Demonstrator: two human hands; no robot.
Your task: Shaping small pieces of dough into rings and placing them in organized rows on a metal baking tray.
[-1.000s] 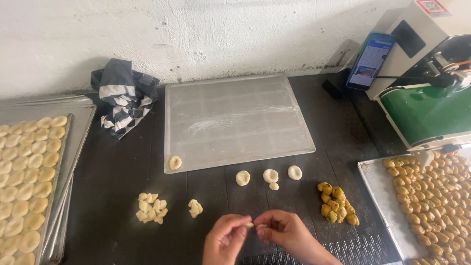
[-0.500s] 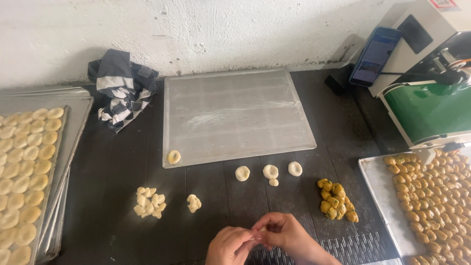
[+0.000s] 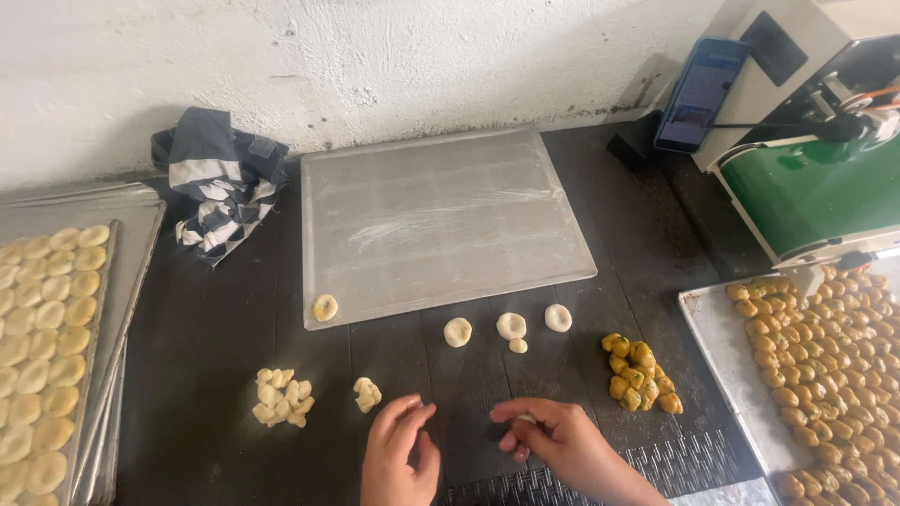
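My left hand [image 3: 398, 452] hovers over the dark table near the front edge, fingers spread and empty. A short gap to its right, my right hand [image 3: 555, 440] is curled, its fingertips pinching a small pale dough piece [image 3: 524, 419]. Just beyond the left hand lie a small dough clump [image 3: 367, 394] and a pile of pale dough bits [image 3: 281, 397]. Three flattened dough rounds [image 3: 511, 325] sit in a row ahead of the hands. A heap of yellow-green filling balls [image 3: 640, 375] lies to the right of my right hand.
A floured metal tray [image 3: 441, 220] lies at the centre back, with one filled dough round [image 3: 325, 307] on its near left corner. Trays of pale rounds [image 3: 42, 347] stand on the left, a tray of yellowish pieces [image 3: 825, 375] on the right. A cloth [image 3: 220, 178], a phone [image 3: 698, 94] and a green-belted machine [image 3: 816, 187] stand at the back.
My hands were pressed together on a dough piece; now they have parted. The left hand has opened and the right keeps the piece.
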